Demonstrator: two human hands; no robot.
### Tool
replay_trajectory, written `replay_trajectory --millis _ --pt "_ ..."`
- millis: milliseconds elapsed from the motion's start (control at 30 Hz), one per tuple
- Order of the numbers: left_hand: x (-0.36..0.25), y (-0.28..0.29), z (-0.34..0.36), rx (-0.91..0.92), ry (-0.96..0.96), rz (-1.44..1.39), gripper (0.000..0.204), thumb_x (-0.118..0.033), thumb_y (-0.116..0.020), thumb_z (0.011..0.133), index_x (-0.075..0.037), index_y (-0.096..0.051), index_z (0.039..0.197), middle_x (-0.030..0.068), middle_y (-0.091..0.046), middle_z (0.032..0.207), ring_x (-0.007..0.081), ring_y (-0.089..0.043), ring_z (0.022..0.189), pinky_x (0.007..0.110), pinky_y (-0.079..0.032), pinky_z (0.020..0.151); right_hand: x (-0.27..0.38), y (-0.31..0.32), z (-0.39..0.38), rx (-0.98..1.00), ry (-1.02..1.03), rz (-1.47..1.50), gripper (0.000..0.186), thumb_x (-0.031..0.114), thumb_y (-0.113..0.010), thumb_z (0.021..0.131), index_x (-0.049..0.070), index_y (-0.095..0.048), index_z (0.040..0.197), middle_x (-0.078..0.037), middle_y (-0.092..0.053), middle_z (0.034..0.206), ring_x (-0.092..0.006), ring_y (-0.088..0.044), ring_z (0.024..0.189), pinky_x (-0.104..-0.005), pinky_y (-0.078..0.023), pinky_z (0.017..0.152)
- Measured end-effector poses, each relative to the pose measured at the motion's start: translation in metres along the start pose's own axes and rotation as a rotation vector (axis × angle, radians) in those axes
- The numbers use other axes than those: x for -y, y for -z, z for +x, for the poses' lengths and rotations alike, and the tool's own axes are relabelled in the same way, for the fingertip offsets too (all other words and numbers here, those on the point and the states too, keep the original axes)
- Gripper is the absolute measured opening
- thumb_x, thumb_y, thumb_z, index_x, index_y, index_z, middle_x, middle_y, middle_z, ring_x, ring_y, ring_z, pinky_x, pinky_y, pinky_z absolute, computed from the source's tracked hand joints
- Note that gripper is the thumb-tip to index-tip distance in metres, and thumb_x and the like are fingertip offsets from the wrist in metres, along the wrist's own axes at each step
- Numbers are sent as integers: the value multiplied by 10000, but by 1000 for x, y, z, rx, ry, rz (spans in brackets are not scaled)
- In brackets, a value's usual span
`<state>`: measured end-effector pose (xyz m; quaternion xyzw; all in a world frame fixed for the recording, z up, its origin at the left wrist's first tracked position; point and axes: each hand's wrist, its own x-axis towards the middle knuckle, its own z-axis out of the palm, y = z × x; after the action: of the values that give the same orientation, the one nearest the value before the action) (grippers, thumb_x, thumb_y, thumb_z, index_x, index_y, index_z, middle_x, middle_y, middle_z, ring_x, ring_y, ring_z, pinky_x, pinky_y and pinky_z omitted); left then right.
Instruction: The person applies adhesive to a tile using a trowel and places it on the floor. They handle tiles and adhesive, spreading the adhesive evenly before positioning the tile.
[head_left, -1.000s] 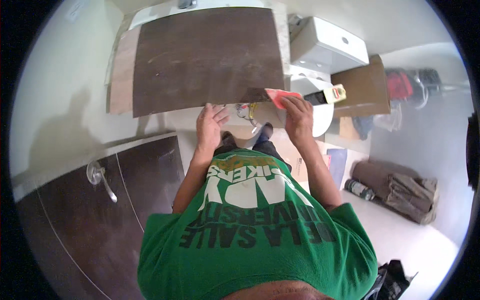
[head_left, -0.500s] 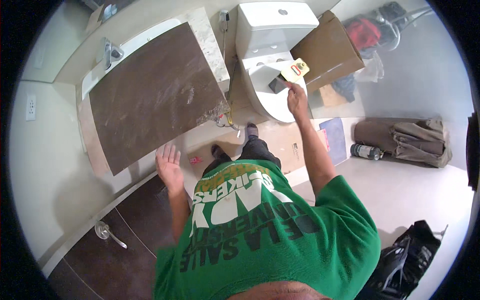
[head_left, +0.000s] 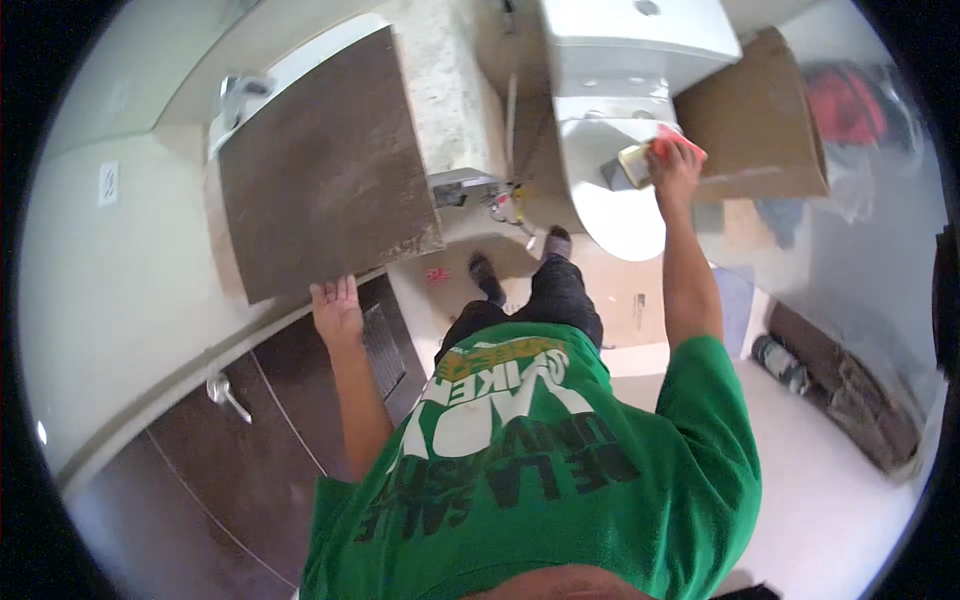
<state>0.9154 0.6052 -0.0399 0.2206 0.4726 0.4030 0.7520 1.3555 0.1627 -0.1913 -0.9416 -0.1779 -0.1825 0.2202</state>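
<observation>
A large brown board (head_left: 320, 170) with pale smears lies tilted over the white sink (head_left: 310, 60) and counter. At its near edge is my left hand (head_left: 340, 315), fingers stretched out and fingertips at the edge; whether they press on it is unclear. My right hand (head_left: 676, 178) is over the closed lid of the white toilet (head_left: 625, 225), its fingers closed on a flat red piece (head_left: 690, 140) whose kind blur hides. Against that hand stands a rectangular yellow-and-grey tin (head_left: 625, 170) on the lid.
An open cardboard box (head_left: 755, 125) stands right of the toilet. A faucet (head_left: 243, 95) rises behind the board. Loose hoses (head_left: 510, 205) hang below the counter. A cardboard sheet (head_left: 620, 290) covers the floor by my feet, and a small gas cylinder (head_left: 778, 362) lies at the right.
My left hand has come up to the board's near edge. The right hand has shifted to the tin's right side, onto the red piece. The whole view has swung, moving the toilet rightward.
</observation>
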Motion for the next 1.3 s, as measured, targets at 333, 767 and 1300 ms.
replay_trajectory --millis 333,767,1300 --pt "-6 -34 -12 -90 -81 -148 229 -236 -494 994 -40 -533 1106 87 -532 1025 251 -500 1014 431 -412 989 1 17 3 250 -57 -157 553 395 -611 849 81 -517 1295 -144 -476 1382 -353 -431 1286 -611 -320 994" --pt "-12 -54 -50 306 -135 66 162 -158 -492 990 -11 -475 1056 185 -590 1104 300 -600 1063 457 -510 939 282 148 -98 1158 -103 999 353 149 -660 875 -10 -612 1186 -137 -667 1112 -175 -616 988 -332 -505 844" --pt "-77 33 -48 914 293 1171 335 -230 -597 943 31 -625 1151 85 -673 996 153 -653 842 256 -534 721 483 91 -156 514 -730 1912 366 85 -615 914 37 -464 1244 -90 -575 1145 -200 -584 1029 -384 -490 896"
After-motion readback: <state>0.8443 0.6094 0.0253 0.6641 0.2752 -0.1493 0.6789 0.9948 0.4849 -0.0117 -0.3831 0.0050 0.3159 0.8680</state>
